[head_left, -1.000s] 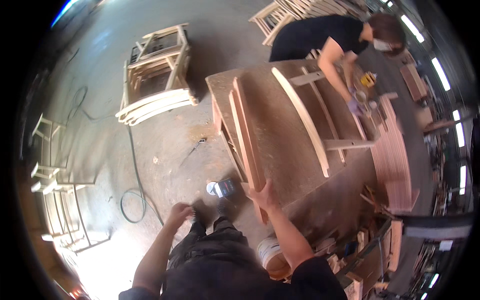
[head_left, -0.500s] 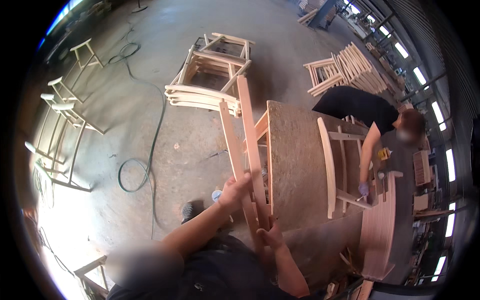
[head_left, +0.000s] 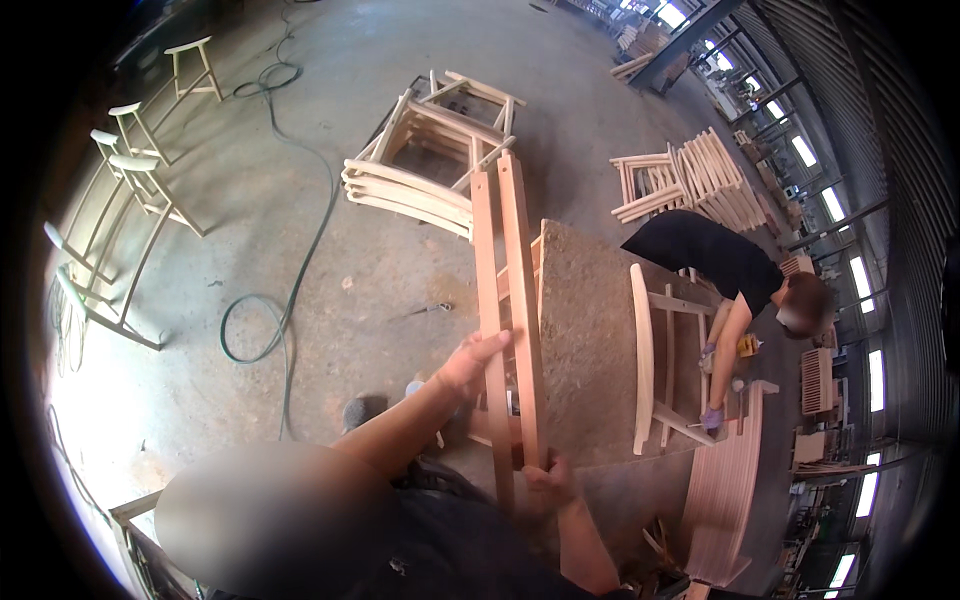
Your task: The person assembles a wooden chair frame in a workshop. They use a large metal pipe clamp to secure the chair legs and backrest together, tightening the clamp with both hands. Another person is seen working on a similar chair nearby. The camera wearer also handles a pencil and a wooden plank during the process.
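Two long, flat wooden rails (head_left: pixel 518 290) stand side by side in front of me, with a narrow gap between them and a hole near each far end. My left hand (head_left: pixel 477 362) is closed around the left rail about midway along, its thumb lying across the face. Lower down, my right hand (head_left: pixel 553 480) grips the right rail near its close end. Whether crosspieces join the rails low down is hard to make out. Just right of them is a worn board-topped table (head_left: pixel 585 350), with a curved-edged wooden chair frame (head_left: pixel 643 350) lying on it.
Across the table a person in a dark top (head_left: pixel 700 245) bends over the frame, in purple gloves. Stacked chair frames (head_left: pixel 410 190) stand ahead; more wooden frames (head_left: pixel 690 180) lie far right. Slatted wood (head_left: pixel 722 490) is at the near right. A hose (head_left: pixel 300 270) crosses the floor.
The two rails have swung to the right and stand more nearly parallel. Both my hands keep hold of them. The other person has shifted, and both gloved hands now show. My view has turned slightly.
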The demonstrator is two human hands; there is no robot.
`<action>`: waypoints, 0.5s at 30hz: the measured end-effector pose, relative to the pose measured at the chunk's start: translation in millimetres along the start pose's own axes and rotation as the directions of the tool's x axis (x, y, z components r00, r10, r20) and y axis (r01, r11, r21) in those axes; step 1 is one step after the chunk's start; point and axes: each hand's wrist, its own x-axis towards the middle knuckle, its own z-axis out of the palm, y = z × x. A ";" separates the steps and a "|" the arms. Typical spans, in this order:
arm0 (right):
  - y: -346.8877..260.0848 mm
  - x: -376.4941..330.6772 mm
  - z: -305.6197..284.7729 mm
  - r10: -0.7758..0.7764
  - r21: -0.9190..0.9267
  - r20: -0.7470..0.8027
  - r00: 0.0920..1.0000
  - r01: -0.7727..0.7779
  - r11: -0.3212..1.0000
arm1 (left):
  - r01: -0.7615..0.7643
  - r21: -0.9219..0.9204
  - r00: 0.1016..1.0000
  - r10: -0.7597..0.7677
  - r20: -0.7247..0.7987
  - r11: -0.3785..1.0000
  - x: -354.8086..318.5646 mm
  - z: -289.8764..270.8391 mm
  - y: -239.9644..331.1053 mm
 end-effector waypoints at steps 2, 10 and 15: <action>-6.0 -3.3 8.0 -0.010 -0.211 -0.147 0.989 -0.021 0.977 | 0.001 0.017 1.000 -0.001 0.023 1.000 -1.5 1.8 3.4; 26.6 -18.7 28.4 -0.444 -0.755 -0.367 0.818 0.017 0.655 | -0.038 0.075 0.999 0.037 0.019 0.996 -4.8 17.3 14.4; 45.5 -3.7 27.7 -0.684 -0.852 -0.193 0.704 0.226 0.473 | -0.099 0.073 0.995 0.100 -0.006 0.992 -14.5 32.3 18.5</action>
